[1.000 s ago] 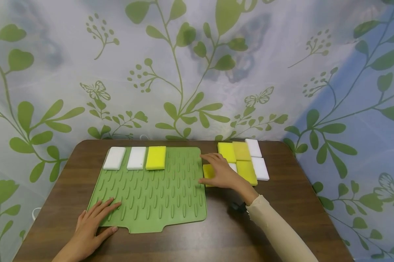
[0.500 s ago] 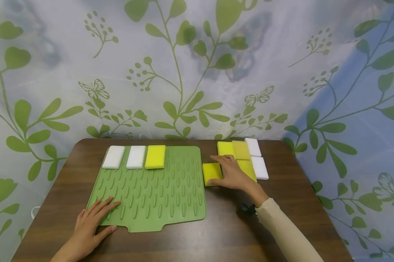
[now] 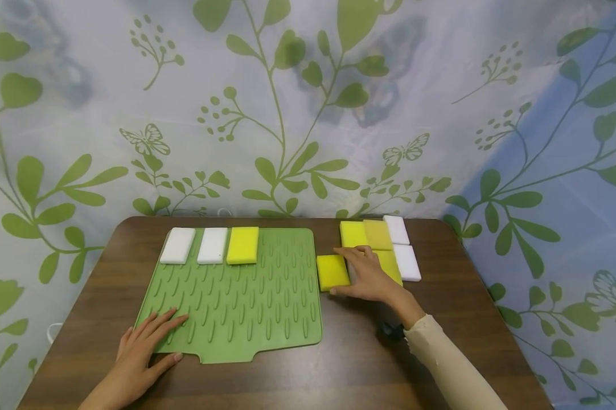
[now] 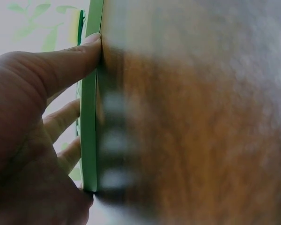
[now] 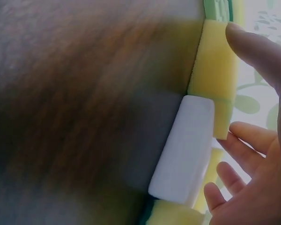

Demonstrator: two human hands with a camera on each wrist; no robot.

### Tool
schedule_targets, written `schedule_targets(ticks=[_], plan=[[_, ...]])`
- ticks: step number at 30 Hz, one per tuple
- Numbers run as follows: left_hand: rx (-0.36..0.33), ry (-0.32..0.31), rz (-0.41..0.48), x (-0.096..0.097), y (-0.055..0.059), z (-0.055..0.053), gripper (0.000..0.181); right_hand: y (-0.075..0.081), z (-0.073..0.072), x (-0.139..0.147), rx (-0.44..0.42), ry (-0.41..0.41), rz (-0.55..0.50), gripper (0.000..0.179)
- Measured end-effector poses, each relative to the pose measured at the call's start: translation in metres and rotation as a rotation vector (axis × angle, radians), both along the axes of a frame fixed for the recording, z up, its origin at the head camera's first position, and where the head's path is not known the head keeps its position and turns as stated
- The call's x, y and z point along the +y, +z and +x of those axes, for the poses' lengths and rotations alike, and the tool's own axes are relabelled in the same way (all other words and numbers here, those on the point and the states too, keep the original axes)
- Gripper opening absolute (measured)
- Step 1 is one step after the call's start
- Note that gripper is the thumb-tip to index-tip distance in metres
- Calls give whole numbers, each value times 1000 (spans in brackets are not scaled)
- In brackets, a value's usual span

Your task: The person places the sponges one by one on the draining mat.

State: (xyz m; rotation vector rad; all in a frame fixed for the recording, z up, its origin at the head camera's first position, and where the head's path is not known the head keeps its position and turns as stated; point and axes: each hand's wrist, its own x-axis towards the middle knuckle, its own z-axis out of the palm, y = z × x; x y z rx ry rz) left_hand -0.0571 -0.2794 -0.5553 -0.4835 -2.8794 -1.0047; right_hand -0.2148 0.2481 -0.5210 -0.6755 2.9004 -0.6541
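Observation:
My left hand (image 3: 143, 356) lies with spread fingers on the lower left corner of a green ridged mat (image 3: 236, 310). Its thumb (image 4: 77, 61) is along the mat's front edge in the left wrist view. Over the group of sponges on the right, my right hand (image 3: 372, 278) hovers with loosely bent, parted fingers. Its thumb tip (image 5: 236, 35) is right at a yellow sponge (image 3: 332, 272) beside the mat. Beneath the palm is a white sponge (image 5: 185, 145), mostly hidden in the head view, followed by another yellow sponge (image 3: 391, 265).
Along the mat's back edge lie a white sponge (image 3: 177, 246), a second white sponge (image 3: 213, 246) and a yellow sponge (image 3: 243, 246). More yellow and white sponges (image 3: 406, 262) stand behind and right of my right hand. A patterned cloth (image 3: 298, 114) hangs behind the brown table (image 3: 298, 381).
My right hand has moved right from the mat's edge, uncovering the nearest yellow sponge, and now sits over the white one. The left hand stays put.

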Motion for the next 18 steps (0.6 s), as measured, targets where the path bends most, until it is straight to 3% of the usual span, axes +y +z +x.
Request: schedule_targets(ticks=[18], plan=[[10, -5, 2, 1, 2, 0, 75, -8, 1, 4, -9, -26, -6, 93]])
